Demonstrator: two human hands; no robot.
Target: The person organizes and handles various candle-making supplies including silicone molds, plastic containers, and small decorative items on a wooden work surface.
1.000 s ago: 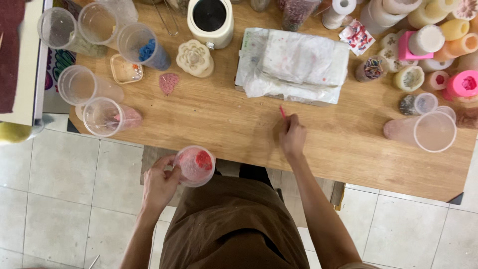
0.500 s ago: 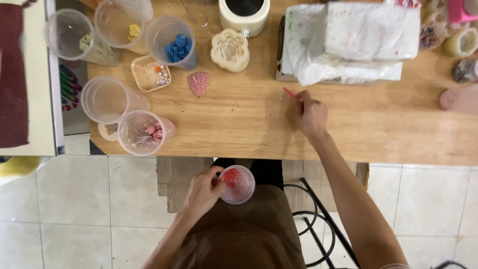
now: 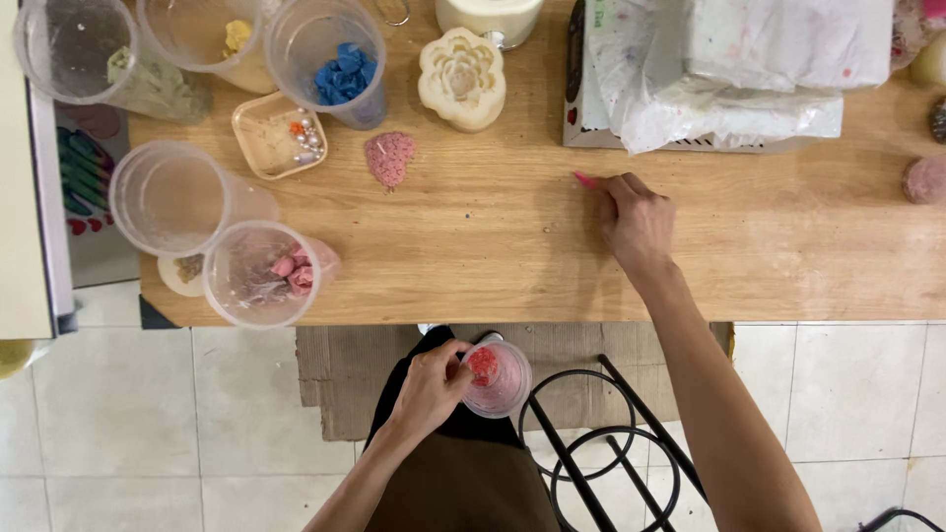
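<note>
Cup in one hand, stick in the other

Cups (image 3: 258, 273) with coloured bits lie tipped at the table's (image 3: 493, 256) left end. Below its edge, the left hand (image 3: 430, 388) grips a small clear cup (image 3: 499, 378) holding red pieces; nothing is poured yet. Right hand (image 3: 638, 219) rests knuckles-up on the wood, fingers pinching a thin pink stick (image 3: 585, 180).

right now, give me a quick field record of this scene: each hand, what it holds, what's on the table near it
left hand: holds a clear cup with red bits below the table edge, over the lap
right hand: rests on the wooden table, pinching a thin pink stick
near right hand: plastic-wrapped white bundle
table left: pink heart piece, cream flower mould, cup with blue pieces, small bead tray
floor: black wire stool
</note>
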